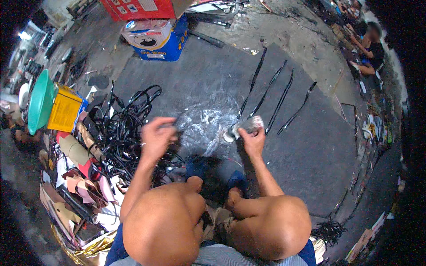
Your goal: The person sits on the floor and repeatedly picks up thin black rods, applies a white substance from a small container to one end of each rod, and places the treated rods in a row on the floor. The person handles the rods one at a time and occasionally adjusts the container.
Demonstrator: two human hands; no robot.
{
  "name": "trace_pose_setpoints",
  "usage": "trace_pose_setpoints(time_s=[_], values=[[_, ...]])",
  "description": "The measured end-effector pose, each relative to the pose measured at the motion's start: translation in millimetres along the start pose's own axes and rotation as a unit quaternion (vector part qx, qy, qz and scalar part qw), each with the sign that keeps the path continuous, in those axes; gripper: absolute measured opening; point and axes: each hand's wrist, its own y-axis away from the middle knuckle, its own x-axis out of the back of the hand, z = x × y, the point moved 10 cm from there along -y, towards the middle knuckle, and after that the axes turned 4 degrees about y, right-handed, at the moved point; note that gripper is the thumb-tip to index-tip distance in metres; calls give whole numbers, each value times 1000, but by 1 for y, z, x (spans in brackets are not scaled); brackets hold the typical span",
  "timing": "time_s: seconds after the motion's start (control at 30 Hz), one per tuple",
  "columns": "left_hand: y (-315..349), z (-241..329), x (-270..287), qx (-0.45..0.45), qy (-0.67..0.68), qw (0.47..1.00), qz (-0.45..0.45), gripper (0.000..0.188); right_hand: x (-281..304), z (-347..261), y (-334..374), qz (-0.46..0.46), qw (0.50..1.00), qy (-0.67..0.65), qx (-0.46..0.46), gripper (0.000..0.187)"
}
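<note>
My left hand (159, 135) is raised beside the tangled black strips (126, 117), its fingers smeared by motion. A dark blur shows at its fingertips, and I cannot make out whether it is held. My right hand (254, 141) is closed on a grey-white wad (252, 125), rag-like in look, whose exact kind is unclear. The wad is just above the dark mat (301, 150), at the edge of a white powdery smear (202, 122). Several narrow black strips (279, 104) lie apart from one another on the mat, beyond and to the right of that hand.
A blue and white box (171, 42) stands at the far side under a red box (137, 9). At left, a green basin (40, 102) leans against a yellow tin (65, 110), near scrap pieces (82, 186). Another person (370, 51) sits at far right.
</note>
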Motion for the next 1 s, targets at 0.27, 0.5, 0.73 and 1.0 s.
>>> trace_pose_setpoints(time_s=[0.27,0.5,0.73,1.0], values=[[-3,-133,-136,193,204,945,-169,40,-4,-90,22,-31,984,-170,52,67],[32,-129,-153,288,385,840,-250,42,-28,-99,41,-65,989,46,122,65],[-20,-105,-144,171,-60,936,-303,42,63,-24,6,77,993,78,47,58],[-72,-149,-201,29,-187,931,-312,14,32,-31,6,-11,999,-31,21,69]])
